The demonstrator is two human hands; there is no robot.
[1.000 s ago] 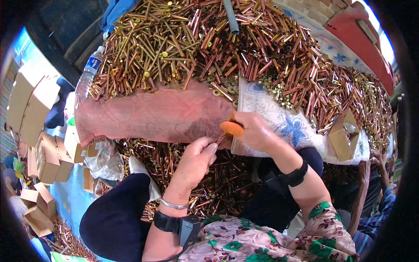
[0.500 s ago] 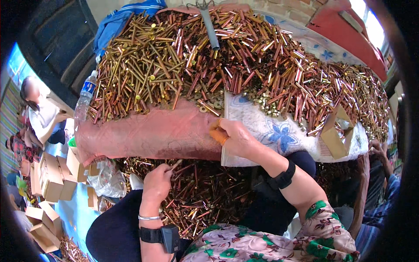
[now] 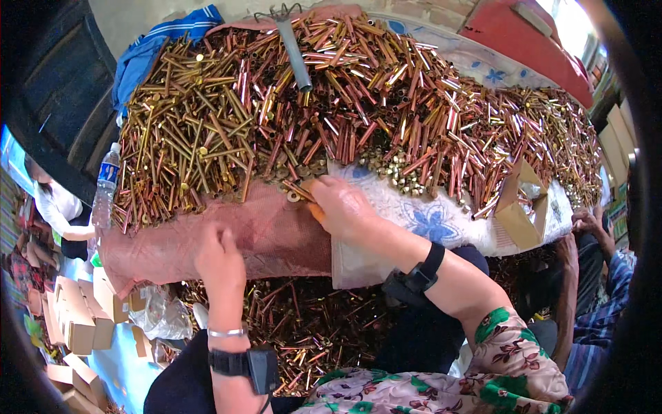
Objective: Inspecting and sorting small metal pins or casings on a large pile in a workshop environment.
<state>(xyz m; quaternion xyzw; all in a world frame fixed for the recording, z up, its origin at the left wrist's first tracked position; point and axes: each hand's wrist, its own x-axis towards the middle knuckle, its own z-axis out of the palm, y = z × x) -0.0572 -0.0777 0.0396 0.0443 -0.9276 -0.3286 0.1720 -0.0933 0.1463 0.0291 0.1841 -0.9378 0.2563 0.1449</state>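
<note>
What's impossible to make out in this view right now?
Head view, left hand: blur hides whether it holds anything.
Head view, right hand: its own back hides most of its grip.
Head view, lowest cardboard box at left: cut off by the lower edge.
Head view, co-worker's hand: too small to read its grip.

Table [image 3: 148, 252]: pink cloth [image 3: 276, 224] left, white flowered cloth [image 3: 386, 238] right
Piled: copper- and brass-coloured tubes [image 3: 214, 127]
Front right: open cardboard box [image 3: 518, 217]

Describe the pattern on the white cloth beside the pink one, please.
The white cloth bears a large blue flower, best seen in the head view.
</note>
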